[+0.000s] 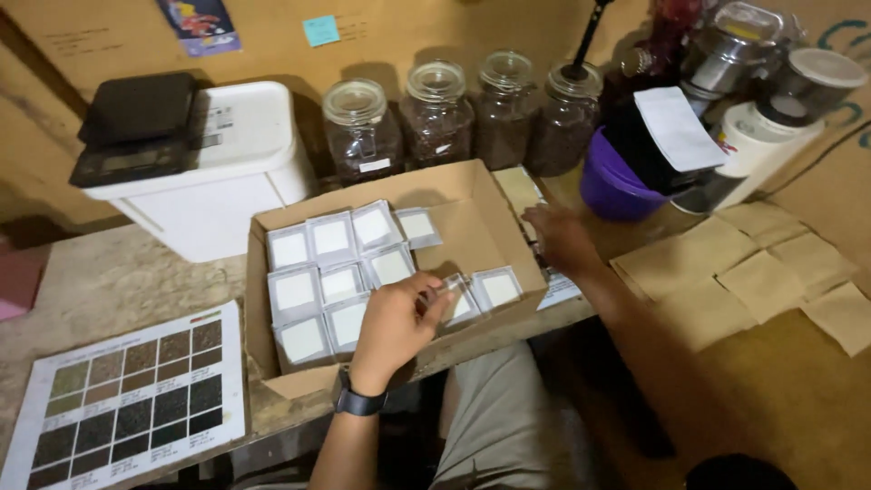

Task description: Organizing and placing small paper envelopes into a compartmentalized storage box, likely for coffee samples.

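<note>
Head view: cardboard box (472,204) holds small white-lidded boxes (331,238).

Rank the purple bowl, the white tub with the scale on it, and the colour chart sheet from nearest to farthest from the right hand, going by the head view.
Measured from the right hand, at the cardboard box's right edge:
1. Purple bowl, just up and right of it.
2. White tub, back left, past the box.
3. Colour chart sheet, front left corner of the table.

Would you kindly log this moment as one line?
left hand: on small box in carton | right hand: on bench beyond carton
</note>
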